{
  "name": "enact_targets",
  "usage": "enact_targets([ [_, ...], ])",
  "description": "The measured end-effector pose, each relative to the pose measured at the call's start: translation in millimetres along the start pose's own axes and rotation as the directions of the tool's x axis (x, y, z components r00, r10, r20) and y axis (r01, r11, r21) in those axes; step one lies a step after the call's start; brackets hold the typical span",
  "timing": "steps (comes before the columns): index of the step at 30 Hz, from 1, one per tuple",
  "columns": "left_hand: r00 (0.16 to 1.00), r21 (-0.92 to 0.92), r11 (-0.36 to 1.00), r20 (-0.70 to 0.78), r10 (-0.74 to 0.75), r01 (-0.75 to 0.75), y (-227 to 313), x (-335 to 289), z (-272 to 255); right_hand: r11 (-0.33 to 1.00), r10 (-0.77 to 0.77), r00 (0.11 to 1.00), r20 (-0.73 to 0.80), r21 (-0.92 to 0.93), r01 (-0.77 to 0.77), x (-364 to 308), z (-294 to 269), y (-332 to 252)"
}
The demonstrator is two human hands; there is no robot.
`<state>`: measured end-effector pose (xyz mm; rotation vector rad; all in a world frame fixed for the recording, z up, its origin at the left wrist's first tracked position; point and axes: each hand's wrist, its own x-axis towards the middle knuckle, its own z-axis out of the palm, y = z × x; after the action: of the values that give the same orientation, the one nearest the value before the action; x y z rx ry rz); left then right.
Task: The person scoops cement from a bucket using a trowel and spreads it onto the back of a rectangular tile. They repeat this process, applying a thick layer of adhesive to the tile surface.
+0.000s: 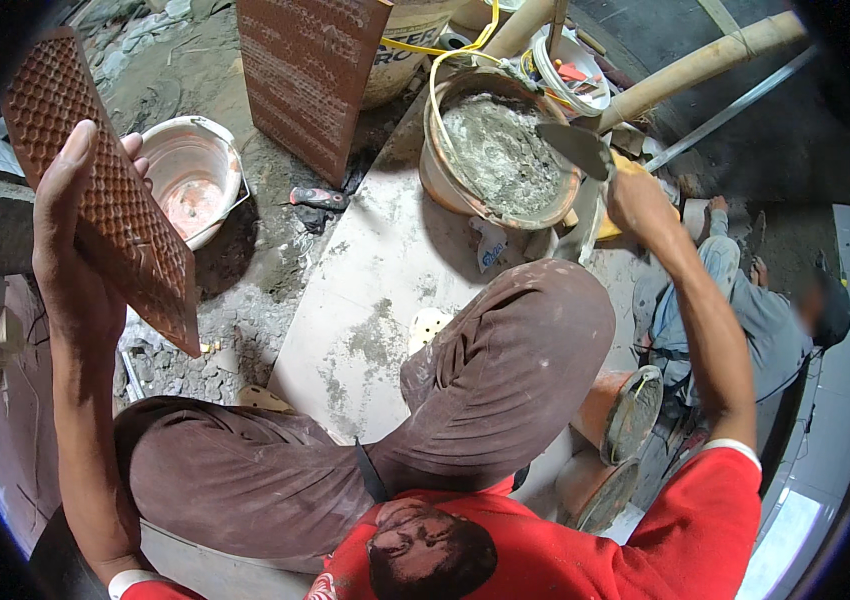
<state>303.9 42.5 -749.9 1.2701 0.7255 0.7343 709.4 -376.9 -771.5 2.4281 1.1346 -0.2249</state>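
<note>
My left hand (73,235) is raised at the left and wrapped round a reddish-brown tile (135,215). The tile is tilted, with its honeycomb-ridged face showing. On the right, my right hand (642,208) is closed round the handle of a trowel (575,148), mostly hidden by the fingers. The trowel's dark blade lies over the right rim of a bucket (433,165) with a yellow handle. Wet grey mortar (500,150) fills much of this bucket; whether the blade touches it I cannot tell.
A second brown tile (305,75) stands upright ahead. A pale bucket (229,170) sits at left, near a red-and-grey hand tool (317,198). Bamboo poles (710,68) slant at upper right. Two mortar buckets (617,415) stand right of my knee; another person (760,320) is beyond.
</note>
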Motion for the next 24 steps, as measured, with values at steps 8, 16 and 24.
enact_targets([
  [8,0.999,0.005,0.999,-0.003,0.046,-0.046,-2.3,5.6,-15.5,0.916,0.000,0.986,-0.167,0.395,0.067,-49.8,-0.1,-81.8],
  [16,1.000,-0.034,0.999,0.001,0.012,-0.012,1.9,2.5,-4.2,0.897,-0.070,0.991,-0.118,0.428,0.114,-49.5,7.6,-71.9],
  [24,0.999,-0.041,0.999,-0.024,0.022,-0.023,5.0,1.8,-8.5,0.944,-0.140,0.986,-0.094,0.288,0.161,-23.6,-10.7,-22.0],
])
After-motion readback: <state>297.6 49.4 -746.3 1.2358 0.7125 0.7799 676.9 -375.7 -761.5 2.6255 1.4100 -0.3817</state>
